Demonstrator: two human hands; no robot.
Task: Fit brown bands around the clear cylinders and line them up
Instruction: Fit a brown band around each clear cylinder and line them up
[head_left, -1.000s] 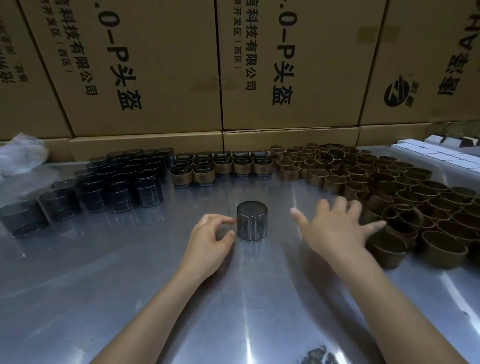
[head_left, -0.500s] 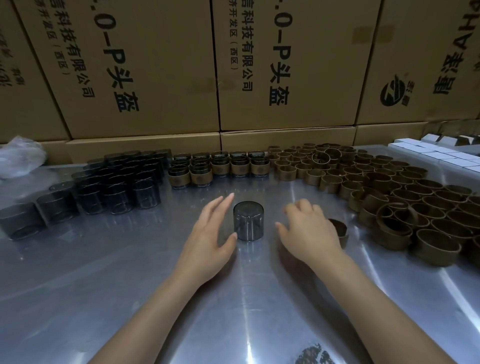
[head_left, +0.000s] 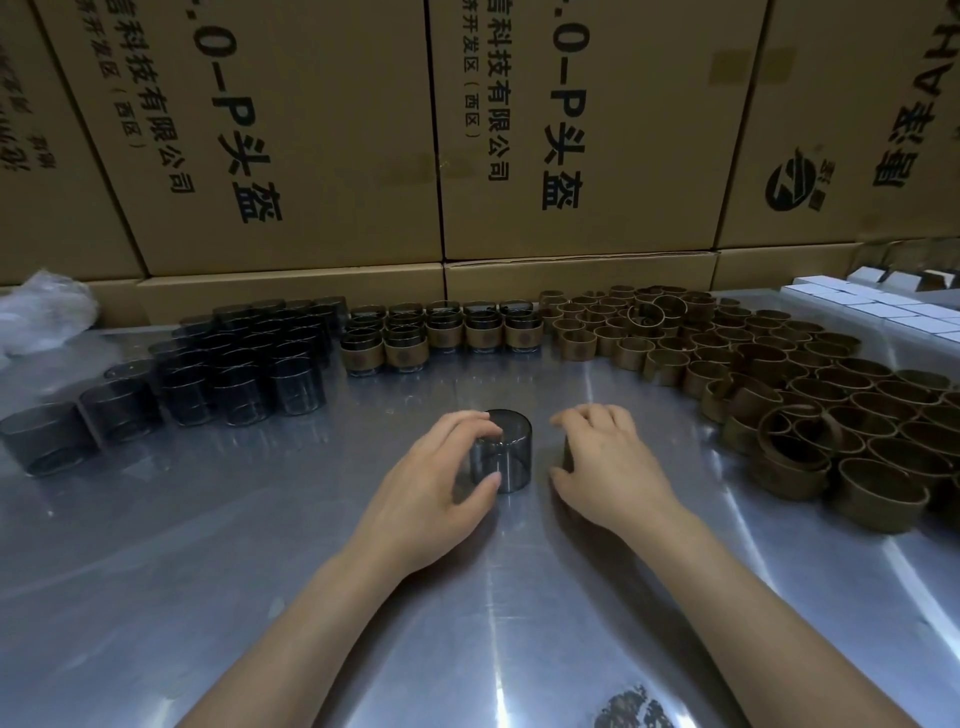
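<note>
A smoky clear cylinder (head_left: 511, 451) stands upright on the metal table (head_left: 260, 545) in front of me. My left hand (head_left: 434, 478) grips it, fingers over its top rim and thumb on its near side. Just right of it, my right hand (head_left: 605, 462) is curled over a brown band (head_left: 568, 453), which is mostly hidden under the fingers. Bare cylinders (head_left: 239, 364) stand grouped at the back left. Banded cylinders (head_left: 441, 332) stand in rows at the back centre. Loose brown bands (head_left: 779, 395) cover the right side.
Stacked cardboard boxes (head_left: 311, 156) wall off the far edge of the table. A crumpled plastic bag (head_left: 41, 306) lies at the far left. White cartons (head_left: 883, 306) sit at the far right.
My right hand pulled one brown band out of the pile and brought it left, beside the cylinder. My left hand went from open beside the cylinder to gripping it.
</note>
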